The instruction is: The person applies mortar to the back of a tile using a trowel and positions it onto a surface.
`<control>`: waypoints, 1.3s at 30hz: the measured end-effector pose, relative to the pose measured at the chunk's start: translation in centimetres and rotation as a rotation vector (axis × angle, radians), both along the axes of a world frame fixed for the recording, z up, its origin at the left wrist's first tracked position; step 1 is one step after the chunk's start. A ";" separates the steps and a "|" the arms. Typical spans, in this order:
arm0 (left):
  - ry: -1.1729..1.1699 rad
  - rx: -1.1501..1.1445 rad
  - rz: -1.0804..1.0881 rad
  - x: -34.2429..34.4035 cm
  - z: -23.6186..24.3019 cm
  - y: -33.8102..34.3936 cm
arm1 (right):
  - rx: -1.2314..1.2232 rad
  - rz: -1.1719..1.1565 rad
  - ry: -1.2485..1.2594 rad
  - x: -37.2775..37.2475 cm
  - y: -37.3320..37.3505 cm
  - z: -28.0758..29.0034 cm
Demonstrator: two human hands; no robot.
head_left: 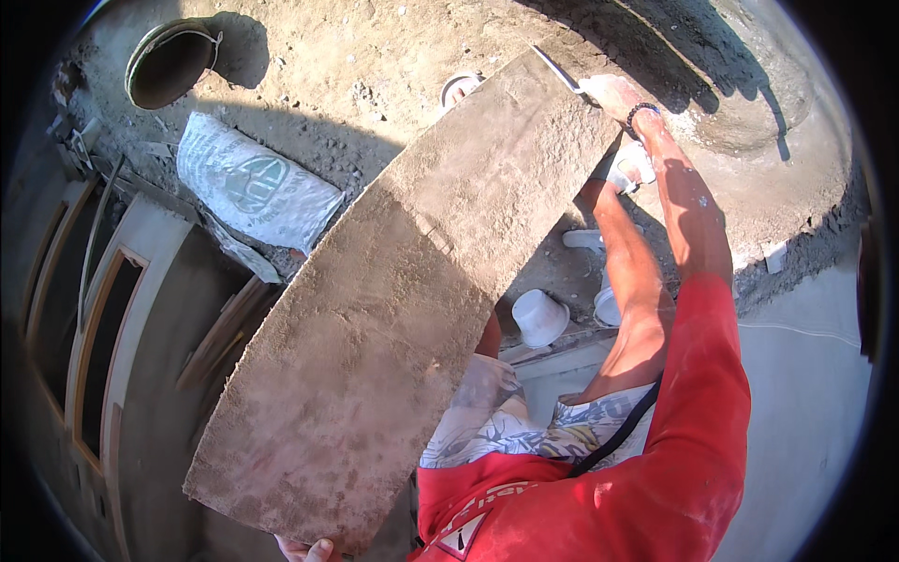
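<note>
Mortar-crusted, the long board (393, 300) ran diagonally across the view; the left hand (304, 549) gripped its near end while the right hand (613, 94) pressed a trowel (560, 70) to its far edge. Scraping appeared underway; next, steady blade pressure. A white printed sack (253, 187) lay left.
</note>
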State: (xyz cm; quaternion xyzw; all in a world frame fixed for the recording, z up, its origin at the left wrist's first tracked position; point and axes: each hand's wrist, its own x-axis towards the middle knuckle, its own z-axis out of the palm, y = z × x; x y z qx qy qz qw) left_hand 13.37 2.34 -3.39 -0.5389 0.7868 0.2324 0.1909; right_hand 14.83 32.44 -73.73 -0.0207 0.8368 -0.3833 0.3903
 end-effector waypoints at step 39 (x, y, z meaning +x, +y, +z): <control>0.147 0.223 -0.163 1.5 3.4 0.2 | -0.001 0.032 0.061 7.7 -0.7 11.9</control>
